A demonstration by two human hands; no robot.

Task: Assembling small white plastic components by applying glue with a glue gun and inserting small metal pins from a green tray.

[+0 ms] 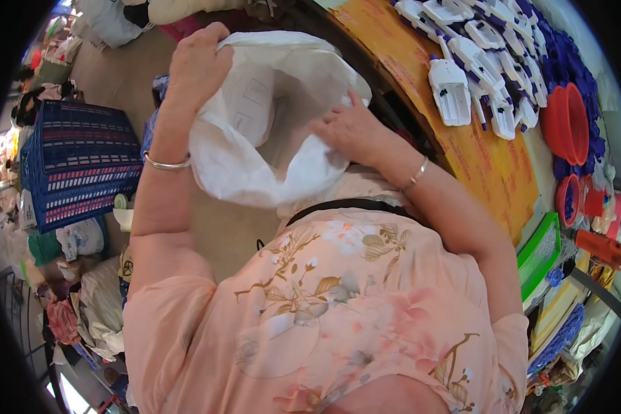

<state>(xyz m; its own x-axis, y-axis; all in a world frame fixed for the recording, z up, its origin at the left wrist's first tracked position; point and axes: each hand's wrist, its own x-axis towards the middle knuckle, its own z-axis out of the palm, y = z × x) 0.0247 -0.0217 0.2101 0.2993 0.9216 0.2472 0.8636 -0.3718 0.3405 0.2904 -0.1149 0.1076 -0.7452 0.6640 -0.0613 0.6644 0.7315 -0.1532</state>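
In my head view, my left hand (199, 65) grips the far-left rim of the white sack (245, 169) before me; my right hand (352, 132), apart from it, touches the right side, grip unclear. I'm apparently spreading its mouth; next calls for keeping it wide. Right, the yellow-covered counter (493, 183) carries white plastic parts (486, 76); left, a blue crate (83, 162).

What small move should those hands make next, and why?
Perhaps the right fingers should gently spread the white sack wider: its near edge sags in the middle, while the left fingers grip its upper-left edge.
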